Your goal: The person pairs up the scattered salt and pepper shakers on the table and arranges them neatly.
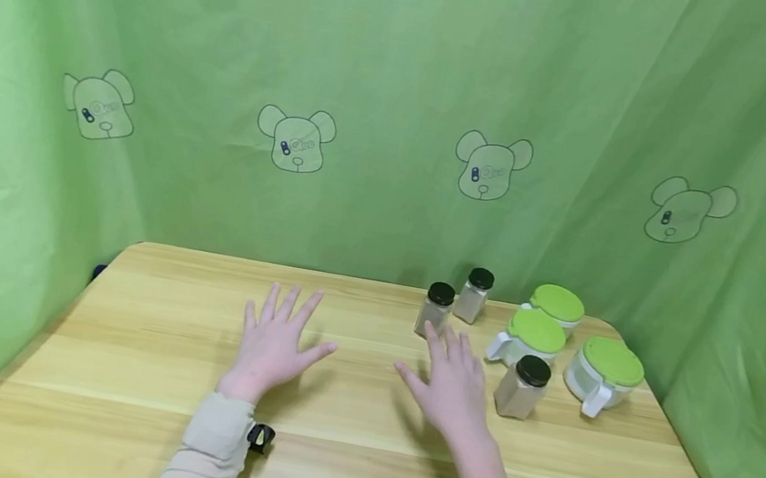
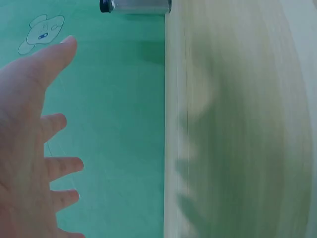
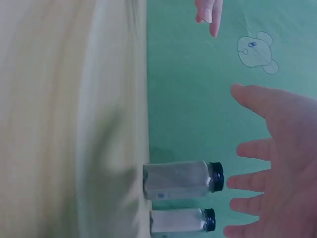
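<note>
Your left hand [image 1: 274, 343] hovers over the middle of the wooden bench [image 1: 126, 365], fingers [image 2: 62, 166] straight, spread and released, holding nothing. Your right hand [image 1: 453, 386] hovers just right of it, fingers [image 3: 250, 179] also spread and released, empty. Its fingertips sit just in front of the nearest spice jar [image 1: 435, 309], a black-capped jar standing upright; whether they touch it you cannot tell. A 2nd jar [image 1: 474, 294] stands behind that one near the bench's far edge, and a 3rd jar [image 1: 522, 386] stands just right of your right hand. 3 green-lidded containers [image 1: 535, 339] cluster at the far right, before the green curtain [image 1: 405, 107].
</note>
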